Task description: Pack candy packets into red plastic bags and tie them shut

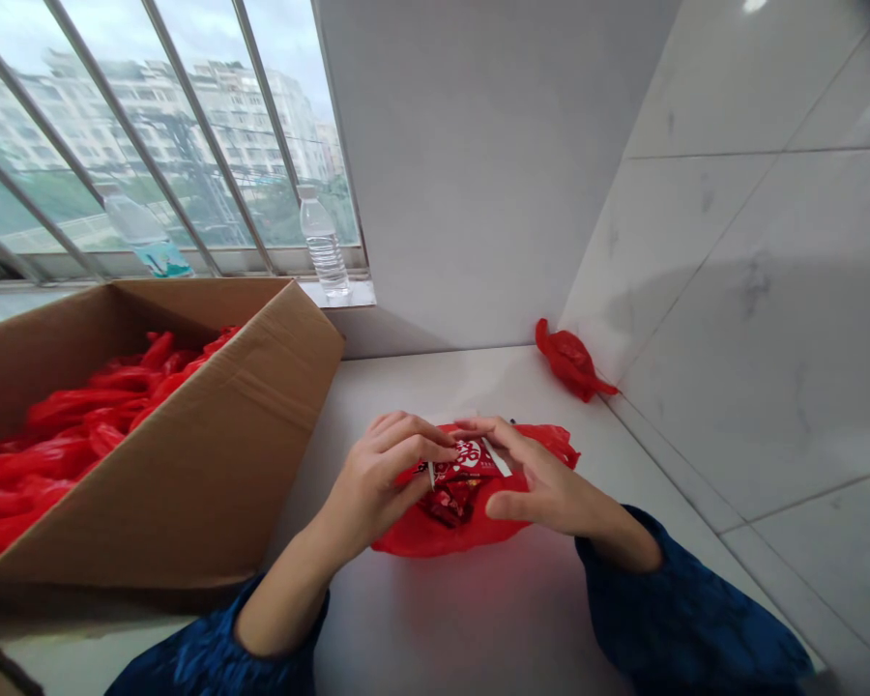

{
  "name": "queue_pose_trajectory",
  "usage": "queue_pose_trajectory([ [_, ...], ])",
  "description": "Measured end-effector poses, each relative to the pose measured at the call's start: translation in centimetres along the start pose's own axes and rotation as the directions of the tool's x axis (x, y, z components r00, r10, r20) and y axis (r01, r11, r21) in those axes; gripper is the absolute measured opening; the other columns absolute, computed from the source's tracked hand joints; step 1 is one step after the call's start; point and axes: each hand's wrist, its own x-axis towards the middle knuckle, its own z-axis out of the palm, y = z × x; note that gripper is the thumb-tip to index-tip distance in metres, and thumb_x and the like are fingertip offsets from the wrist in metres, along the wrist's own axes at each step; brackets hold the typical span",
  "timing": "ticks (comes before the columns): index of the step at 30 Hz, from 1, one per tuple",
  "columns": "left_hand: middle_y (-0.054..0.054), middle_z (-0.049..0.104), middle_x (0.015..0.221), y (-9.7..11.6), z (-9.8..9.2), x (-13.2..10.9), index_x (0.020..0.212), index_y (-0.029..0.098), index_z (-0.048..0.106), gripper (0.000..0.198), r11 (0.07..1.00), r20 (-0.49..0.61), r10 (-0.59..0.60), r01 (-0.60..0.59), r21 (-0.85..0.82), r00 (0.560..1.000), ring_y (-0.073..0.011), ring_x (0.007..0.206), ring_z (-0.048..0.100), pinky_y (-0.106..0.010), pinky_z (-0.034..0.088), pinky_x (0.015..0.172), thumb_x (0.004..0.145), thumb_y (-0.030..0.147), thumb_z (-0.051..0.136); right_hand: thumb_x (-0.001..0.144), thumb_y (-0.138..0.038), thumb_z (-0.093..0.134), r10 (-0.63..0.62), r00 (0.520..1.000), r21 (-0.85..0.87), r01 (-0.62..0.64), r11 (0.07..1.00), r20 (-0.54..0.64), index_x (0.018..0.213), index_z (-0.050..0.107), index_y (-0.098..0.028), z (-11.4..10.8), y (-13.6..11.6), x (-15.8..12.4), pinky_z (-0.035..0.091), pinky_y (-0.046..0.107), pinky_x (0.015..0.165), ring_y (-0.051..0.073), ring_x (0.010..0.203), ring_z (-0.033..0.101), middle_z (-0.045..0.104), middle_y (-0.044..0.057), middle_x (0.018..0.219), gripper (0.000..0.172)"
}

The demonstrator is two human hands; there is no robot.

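A spread red plastic bag (435,536) lies on the white surface, and small red snack packets sit on it. The uppermost red packet (471,462) has white lettering and a white edge at its right end. My left hand (395,464) closes around the left end of this packet, fingers above and thumb below. On the other side, my right hand (543,478) is open, its fingertips at the packet's upper edge and its thumb held apart over the bag. Beneath, another shiny dark red packet (449,505) shows in part; my fingers hide some of the pile.
At left stands an open cardboard box (181,493) holding several red plastic bags (101,406). A knotted red bag (569,362) lies in the far right corner by the tiled wall (754,338). Two plastic bottles, one clear (324,246) and one labelled (149,237), stand by the barred window.
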Motion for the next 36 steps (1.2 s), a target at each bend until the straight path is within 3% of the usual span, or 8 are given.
queue_pose_trajectory([
  [3, -0.004, 0.064, 0.115, 0.21, 0.27, 0.02, 0.105, 0.025, 0.062, 0.031, 1.000, -0.014, -0.005, 0.005, 0.017, 1.000, -0.0187, 0.107, 0.058, -0.036, 0.047, 0.094, 0.090, 0.001, 0.047, 0.095, -0.049, 0.061, 0.032, 0.998, 0.066, -0.028, 0.997, -0.054, 0.135, 0.054, -0.027, 0.13, 0.37, 0.10, 0.054, 0.035, 0.089, 0.021, 0.103, 0.065, 0.067, 0.005, 0.117, 0.046],
  [7, -0.009, 0.055, 0.133, 0.10, 0.89, -0.13, 0.118, 0.024, 0.054, 0.031, 0.980, -0.077, -0.196, 0.193, -0.040, 0.978, -0.0191, 0.118, 0.056, -0.036, 0.046, 0.100, 0.094, 0.006, 0.045, 0.091, -0.038, 0.069, 0.068, 0.981, 0.101, -0.050, 0.994, -0.183, 0.119, 0.062, -0.027, 0.47, 0.72, 0.33, 0.055, 0.026, 0.072, 0.014, 0.080, 0.064, 0.070, 0.000, 0.098, 0.031],
  [10, -0.005, 0.066, 0.109, -0.04, 1.00, -0.17, 0.132, 0.023, 0.044, 0.036, 0.925, -0.069, -0.340, 0.320, -0.206, 0.938, -0.0151, 0.097, 0.064, -0.032, 0.050, 0.089, 0.098, 0.011, 0.040, 0.091, -0.033, 0.070, 0.073, 0.978, 0.153, -0.044, 0.987, -0.195, 0.117, 0.062, -0.027, 0.55, 0.46, 0.32, 0.056, 0.027, 0.077, 0.014, 0.087, 0.066, 0.071, 0.001, 0.107, 0.028],
  [14, 0.002, 0.063, 0.082, 0.37, 0.65, 0.00, 0.133, 0.022, 0.047, 0.032, 0.811, 0.025, -0.465, 0.437, -0.389, 0.885, -0.0121, 0.073, 0.059, -0.025, 0.047, 0.071, 0.102, 0.021, 0.038, 0.091, -0.031, 0.069, 0.079, 0.976, 0.143, -0.051, 0.988, -0.202, 0.118, 0.062, -0.026, 0.54, 0.17, 0.25, 0.058, 0.028, 0.078, 0.015, 0.086, 0.067, 0.072, 0.002, 0.106, 0.028],
  [20, 0.002, 0.060, 0.077, 0.65, 0.78, 0.14, 0.117, 0.018, 0.061, 0.028, 0.714, 0.142, -0.496, 0.496, -0.494, 0.857, -0.0118, 0.071, 0.056, -0.023, 0.045, 0.067, 0.096, 0.037, 0.060, 0.095, -0.034, 0.064, 0.067, 0.985, 0.156, -0.041, 0.987, -0.160, 0.120, 0.059, -0.026, 0.49, 0.40, 0.28, 0.057, 0.030, 0.081, 0.016, 0.090, 0.068, 0.070, 0.003, 0.106, 0.027],
  [29, 0.003, 0.057, 0.076, 0.22, 0.85, 0.12, 0.112, 0.019, 0.062, 0.025, 0.717, 0.173, -0.500, 0.518, -0.467, 0.848, -0.0103, 0.069, 0.051, -0.023, 0.042, 0.066, 0.096, 0.038, 0.060, 0.098, -0.040, 0.059, 0.063, 0.985, 0.127, -0.043, 0.991, -0.164, 0.119, 0.059, -0.024, 0.43, 0.34, 0.28, 0.054, 0.033, 0.087, 0.018, 0.097, 0.067, 0.070, 0.005, 0.112, 0.027],
  [33, 0.004, 0.055, 0.075, 0.36, 0.81, 0.13, 0.110, 0.020, 0.059, 0.021, 0.730, 0.208, -0.469, 0.509, -0.456, 0.858, -0.0105, 0.068, 0.050, -0.023, 0.041, 0.065, 0.097, 0.037, 0.059, 0.089, -0.046, 0.070, 0.135, 0.975, 0.039, -0.130, 0.991, -0.178, 0.121, 0.063, -0.026, 0.50, 0.27, 0.28, 0.053, 0.028, 0.073, 0.017, 0.085, 0.065, 0.071, 0.002, 0.101, 0.039],
  [36, 0.003, 0.060, 0.080, 0.45, 0.69, 0.09, 0.112, 0.021, 0.056, 0.020, 0.746, 0.256, -0.430, 0.500, -0.440, 0.866, -0.0119, 0.074, 0.054, -0.024, 0.044, 0.070, 0.098, 0.036, 0.057, 0.085, -0.045, 0.075, 0.160, 0.967, -0.080, -0.179, 0.981, -0.200, 0.110, 0.069, -0.026, 0.55, 0.31, 0.27, 0.047, 0.026, 0.061, 0.014, 0.068, 0.059, 0.069, -0.003, 0.080, 0.032],
])
